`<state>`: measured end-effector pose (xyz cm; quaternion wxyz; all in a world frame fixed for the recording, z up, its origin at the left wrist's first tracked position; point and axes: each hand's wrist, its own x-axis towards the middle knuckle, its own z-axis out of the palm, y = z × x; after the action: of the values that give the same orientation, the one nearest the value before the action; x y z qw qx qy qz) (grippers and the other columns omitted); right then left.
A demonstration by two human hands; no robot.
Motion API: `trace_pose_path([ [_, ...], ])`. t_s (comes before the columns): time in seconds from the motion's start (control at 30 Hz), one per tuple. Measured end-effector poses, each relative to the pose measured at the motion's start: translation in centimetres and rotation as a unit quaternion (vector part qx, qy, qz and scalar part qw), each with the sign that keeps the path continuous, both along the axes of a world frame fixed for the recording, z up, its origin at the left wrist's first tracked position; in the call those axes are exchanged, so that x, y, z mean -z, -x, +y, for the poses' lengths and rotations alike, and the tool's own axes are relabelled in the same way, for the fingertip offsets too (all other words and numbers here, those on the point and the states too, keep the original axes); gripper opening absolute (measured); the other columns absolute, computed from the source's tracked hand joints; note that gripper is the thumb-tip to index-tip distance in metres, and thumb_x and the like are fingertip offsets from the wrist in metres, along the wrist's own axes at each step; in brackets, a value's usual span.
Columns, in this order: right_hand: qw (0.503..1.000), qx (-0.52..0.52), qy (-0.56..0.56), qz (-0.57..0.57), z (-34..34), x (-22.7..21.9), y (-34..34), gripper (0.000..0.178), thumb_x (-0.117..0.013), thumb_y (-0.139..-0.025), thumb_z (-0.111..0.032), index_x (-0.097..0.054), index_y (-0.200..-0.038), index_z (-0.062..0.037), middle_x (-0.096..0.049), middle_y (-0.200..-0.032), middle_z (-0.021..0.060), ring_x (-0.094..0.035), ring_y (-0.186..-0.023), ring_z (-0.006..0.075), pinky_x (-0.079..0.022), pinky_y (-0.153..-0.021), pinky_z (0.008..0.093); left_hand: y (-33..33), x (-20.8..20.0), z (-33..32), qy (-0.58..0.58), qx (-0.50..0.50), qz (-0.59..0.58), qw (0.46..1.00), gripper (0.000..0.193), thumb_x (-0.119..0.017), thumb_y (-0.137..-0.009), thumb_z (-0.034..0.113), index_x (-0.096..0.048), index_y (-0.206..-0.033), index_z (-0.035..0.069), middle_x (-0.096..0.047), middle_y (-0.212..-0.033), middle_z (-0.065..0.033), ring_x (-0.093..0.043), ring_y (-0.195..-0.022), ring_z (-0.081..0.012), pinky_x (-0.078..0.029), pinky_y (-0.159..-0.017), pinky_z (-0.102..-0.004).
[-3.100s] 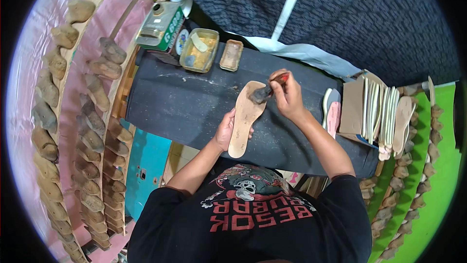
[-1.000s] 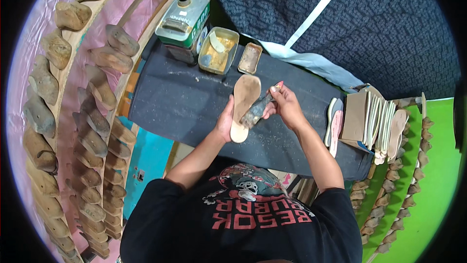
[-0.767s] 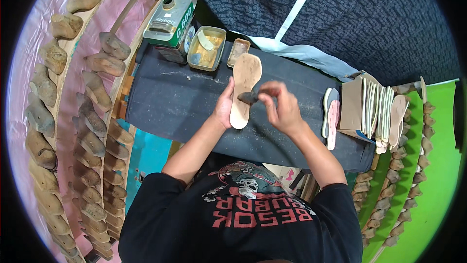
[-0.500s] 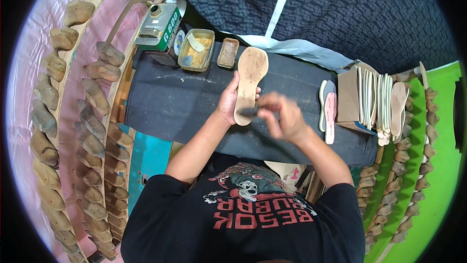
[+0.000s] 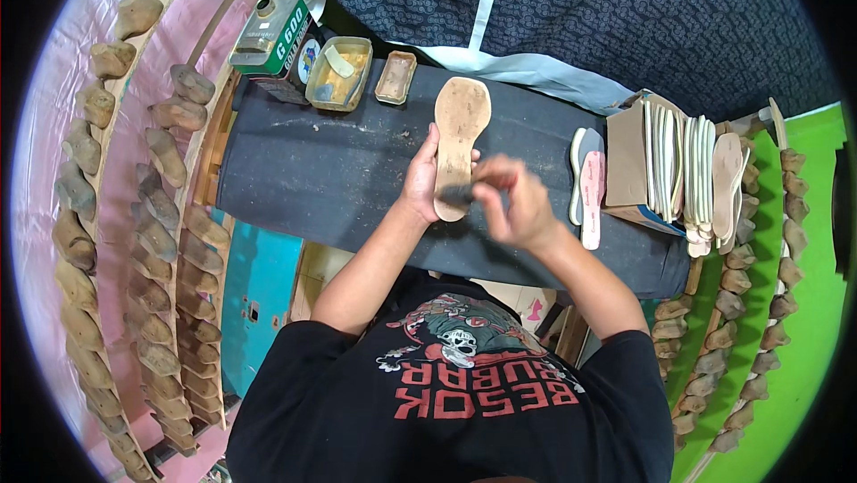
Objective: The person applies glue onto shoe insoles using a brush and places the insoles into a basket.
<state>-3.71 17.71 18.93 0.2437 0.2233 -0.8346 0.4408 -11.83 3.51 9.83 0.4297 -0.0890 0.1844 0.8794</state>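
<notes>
My left hand [image 5: 423, 178] is closed round the narrow part of a tan shoe sole [image 5: 462, 121], thumb along its left edge and fingertips showing at the right. Above the black worktop, the sole points its broad toe end away from me, its face marked with brown stains. Over the heel end, my right hand [image 5: 518, 204] pinches a small dark flat piece [image 5: 459, 193] against the surface. Motion blurs these fingers and the piece, so its exact kind is unclear.
A green-and-silver can [image 5: 272, 41], a yellowish tub [image 5: 339, 77] with scraps and a small tray [image 5: 395, 79] stand at the back left. On the right lie loose soles [image 5: 589, 184] beside a cardboard box [image 5: 644, 166] with several soles. Racks of wooden shoe lasts [image 5: 79, 242] flank the table.
The sole is now more upright, its toe end swung slightly left. My right hand stays at the heel end with the dark piece. The whole view has shifted a little.
</notes>
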Motion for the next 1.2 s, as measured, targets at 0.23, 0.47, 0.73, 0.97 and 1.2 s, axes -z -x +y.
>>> trace_pose_path([
  [0.23, 0.991, -0.061, -0.063, 0.098, 0.7, -1.1, -0.2, 0.028, -0.072, -0.082, -0.002, -0.051, -0.101, -0.0004, -0.061, -0.081, 0.0133, -0.062, -0.060, 0.0298, -0.050, -0.054, 0.0382, -0.8, -0.6, 0.7, -0.022, -0.068, 0.023, 0.997, 0.061, -0.041, -0.100, 0.062, -0.061, -0.123, 0.009, -0.069, -0.096, -0.0102, -0.069, -0.084, -0.0211, -0.059, -0.075, -0.0347],
  [0.47, 0.990, -0.102, -0.037, 0.087, 2.7, -1.5, 1.2, 0.025, -0.070, -0.087, -0.006, -0.051, -0.100, 0.0007, -0.064, -0.086, 0.0153, -0.065, -0.064, 0.0324, -0.052, -0.057, 0.0381, -1.9, -0.9, 1.0, -0.110, -0.026, 0.011, 0.994, 0.060, -0.038, -0.103, 0.056, -0.053, -0.138, 0.010, -0.067, -0.120, -0.0125, -0.069, -0.103, -0.0283, -0.058, -0.089, -0.0443],
  [0.73, 0.977, -0.170, -0.065, 0.108, 1.9, -2.2, -1.0, 0.035, -0.077, -0.081, -0.005, -0.052, -0.105, -0.0005, -0.064, -0.083, 0.0141, -0.067, -0.066, 0.0316, -0.056, -0.061, 0.0378, -1.2, -2.5, 1.5, 0.016, -0.087, 0.046, 0.995, 0.061, -0.040, -0.101, 0.061, -0.058, -0.125, 0.008, -0.067, -0.091, -0.0122, -0.064, -0.075, -0.0207, -0.057, -0.070, -0.0329],
  [0.97, 0.991, -0.074, -0.037, 0.101, 1.7, -2.2, 2.4, 0.026, -0.071, -0.084, -0.002, -0.051, -0.101, 0.0013, -0.064, -0.084, 0.0155, -0.064, -0.062, 0.0327, -0.053, -0.057, 0.0381, 0.0, -2.3, 1.1, -0.067, -0.029, -0.003, 0.997, 0.060, -0.037, -0.102, 0.059, -0.059, -0.127, 0.010, -0.069, -0.102, -0.0123, -0.070, -0.094, -0.0252, -0.059, -0.081, -0.0402],
  [1.2, 0.982, -0.153, -0.062, 0.088, -1.1, -2.8, 1.0, 0.031, -0.075, -0.080, -0.002, -0.053, -0.102, 0.0019, -0.065, -0.082, 0.0144, -0.066, -0.065, 0.0291, -0.053, -0.055, 0.0374, 2.4, -1.8, -0.1, -0.021, -0.069, 0.069, 0.995, 0.063, -0.038, -0.102, 0.061, -0.058, -0.125, 0.007, -0.068, -0.094, -0.0116, -0.067, -0.079, -0.0209, -0.057, -0.070, -0.0332],
])
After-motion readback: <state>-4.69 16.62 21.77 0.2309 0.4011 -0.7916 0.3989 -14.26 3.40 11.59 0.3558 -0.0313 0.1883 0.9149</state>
